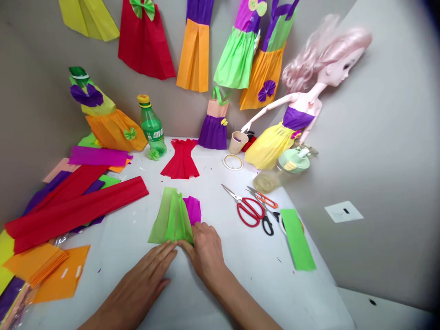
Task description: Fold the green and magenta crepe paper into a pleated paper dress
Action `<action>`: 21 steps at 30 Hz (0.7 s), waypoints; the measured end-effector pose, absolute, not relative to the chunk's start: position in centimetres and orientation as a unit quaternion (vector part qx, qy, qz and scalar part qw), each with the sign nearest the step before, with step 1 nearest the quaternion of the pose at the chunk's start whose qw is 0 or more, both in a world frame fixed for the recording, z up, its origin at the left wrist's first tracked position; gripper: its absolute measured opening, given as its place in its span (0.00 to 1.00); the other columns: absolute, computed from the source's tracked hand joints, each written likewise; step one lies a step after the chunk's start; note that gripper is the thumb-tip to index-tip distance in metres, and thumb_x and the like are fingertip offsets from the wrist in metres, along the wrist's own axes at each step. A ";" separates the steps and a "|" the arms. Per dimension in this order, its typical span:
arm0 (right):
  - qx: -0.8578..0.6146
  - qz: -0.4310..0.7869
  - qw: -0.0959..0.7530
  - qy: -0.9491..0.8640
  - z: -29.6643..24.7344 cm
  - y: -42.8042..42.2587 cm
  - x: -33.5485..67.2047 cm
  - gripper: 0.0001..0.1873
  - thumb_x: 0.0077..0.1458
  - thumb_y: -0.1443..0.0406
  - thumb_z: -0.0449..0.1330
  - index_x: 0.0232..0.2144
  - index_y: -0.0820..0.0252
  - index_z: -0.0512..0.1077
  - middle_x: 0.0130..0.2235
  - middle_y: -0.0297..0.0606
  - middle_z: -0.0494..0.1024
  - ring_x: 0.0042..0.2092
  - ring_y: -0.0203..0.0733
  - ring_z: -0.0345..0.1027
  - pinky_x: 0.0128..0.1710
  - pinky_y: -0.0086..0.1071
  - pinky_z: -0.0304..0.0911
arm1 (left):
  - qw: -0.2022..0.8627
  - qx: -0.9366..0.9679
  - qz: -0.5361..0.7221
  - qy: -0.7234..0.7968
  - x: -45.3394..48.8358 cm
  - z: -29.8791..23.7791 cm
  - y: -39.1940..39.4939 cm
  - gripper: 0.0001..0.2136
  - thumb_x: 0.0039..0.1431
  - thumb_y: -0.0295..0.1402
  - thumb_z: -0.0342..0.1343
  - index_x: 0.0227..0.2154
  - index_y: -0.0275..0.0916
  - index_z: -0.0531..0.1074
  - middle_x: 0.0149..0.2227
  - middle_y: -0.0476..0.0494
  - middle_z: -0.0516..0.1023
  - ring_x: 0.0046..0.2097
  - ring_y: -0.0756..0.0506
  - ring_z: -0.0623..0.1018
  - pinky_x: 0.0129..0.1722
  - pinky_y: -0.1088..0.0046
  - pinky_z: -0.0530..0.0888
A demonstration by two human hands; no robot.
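Observation:
A pleated piece of light green crepe paper (168,217) lies on the table in front of me, its folds running up and down. My left hand (151,270) lies flat with fingers stretched out, the tips touching the paper's lower edge. At the lower right corner my right hand (208,252) is closed, fingers curled and thumb pressed on the green crepe paper. Behind it a small magenta crepe paper piece (193,210) sticks out beside the right knuckles, partly hidden. Beyond them a small red paper dress (181,160) lies flat.
Red-handled scissors (250,211), black-handled scissors (267,225), orange thread snips (266,200) and a green strip (298,240) lie right. Crepe sheets (82,204) pile up left. A bottle (152,126), paper cup (238,143), tape roll (233,162) and doll (295,123) stand behind.

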State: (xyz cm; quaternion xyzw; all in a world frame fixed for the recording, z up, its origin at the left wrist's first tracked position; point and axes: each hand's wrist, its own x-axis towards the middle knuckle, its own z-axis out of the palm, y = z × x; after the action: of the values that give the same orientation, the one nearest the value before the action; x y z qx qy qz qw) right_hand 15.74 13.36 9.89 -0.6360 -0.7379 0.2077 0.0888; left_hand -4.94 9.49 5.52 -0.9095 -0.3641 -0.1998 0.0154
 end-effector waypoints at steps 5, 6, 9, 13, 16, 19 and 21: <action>-0.633 0.208 0.092 -0.740 9.9 13.3 15.7 0.11 0.60 0.57 0.66 0.34 0.58 0.75 0.36 0.37 0.79 0.40 0.47 0.72 0.40 0.36 0.58 | 0.043 -0.912 -0.171 -0.370 -4.9 4.9 9.1 0.23 0.75 0.38 0.36 0.66 0.35 0.58 0.59 0.38 0.76 0.58 0.42 0.78 0.55 0.64 0.76; -0.633 0.210 0.093 -0.740 9.9 13.3 15.8 0.11 0.60 0.57 0.66 0.33 0.58 0.75 0.36 0.38 0.79 0.40 0.47 0.72 0.40 0.36 0.58 | 0.050 -0.913 -0.168 -0.369 -4.9 4.9 9.1 0.23 0.76 0.39 0.35 0.66 0.35 0.60 0.59 0.38 0.76 0.57 0.42 0.78 0.54 0.64 0.76; -0.630 0.227 0.098 -0.736 10.2 13.4 16.1 0.09 0.61 0.60 0.66 0.33 0.59 0.75 0.36 0.38 0.79 0.40 0.46 0.71 0.40 0.36 0.58 | 0.058 -0.914 -0.168 -0.366 -5.0 4.9 9.2 0.23 0.76 0.38 0.34 0.66 0.35 0.59 0.58 0.38 0.77 0.56 0.42 0.79 0.54 0.64 0.76; -0.607 0.271 0.132 -0.735 10.5 13.5 17.0 0.04 0.64 0.67 0.62 0.34 0.60 0.74 0.37 0.37 0.78 0.39 0.43 0.70 0.39 0.33 0.58 | 0.045 -0.917 -0.167 -0.361 -5.1 4.7 9.2 0.24 0.76 0.38 0.35 0.71 0.38 0.49 0.59 0.39 0.77 0.56 0.43 0.78 0.56 0.64 0.73; -0.590 0.294 0.158 -0.735 10.6 13.4 17.4 0.04 0.62 0.68 0.64 0.34 0.60 0.73 0.37 0.36 0.77 0.39 0.41 0.69 0.39 0.31 0.59 | 0.035 -0.920 -0.142 -0.363 -5.1 4.7 9.4 0.25 0.75 0.37 0.38 0.72 0.41 0.47 0.60 0.41 0.75 0.57 0.43 0.77 0.59 0.62 0.68; -0.590 0.284 0.165 -0.738 10.5 13.1 17.3 0.06 0.59 0.65 0.67 0.36 0.59 0.73 0.38 0.37 0.77 0.40 0.43 0.69 0.40 0.32 0.60 | 0.044 -0.924 -0.132 -0.355 -4.9 5.2 9.6 0.24 0.75 0.36 0.39 0.71 0.43 0.49 0.60 0.45 0.76 0.57 0.43 0.76 0.64 0.60 0.60; -0.600 0.262 0.160 -0.739 10.3 13.0 17.0 0.07 0.59 0.64 0.68 0.37 0.59 0.73 0.39 0.37 0.77 0.41 0.44 0.69 0.41 0.33 0.60 | 0.056 -0.925 -0.133 -0.351 -4.6 5.6 9.7 0.23 0.75 0.34 0.38 0.70 0.43 0.54 0.59 0.46 0.77 0.57 0.43 0.76 0.67 0.59 0.53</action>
State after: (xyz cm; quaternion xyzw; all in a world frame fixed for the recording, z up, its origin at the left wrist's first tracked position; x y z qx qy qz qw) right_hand 16.99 12.97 10.34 -0.6000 -0.7389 0.2618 0.1596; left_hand -4.63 9.70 5.58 -0.9251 -0.3511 -0.1332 0.0560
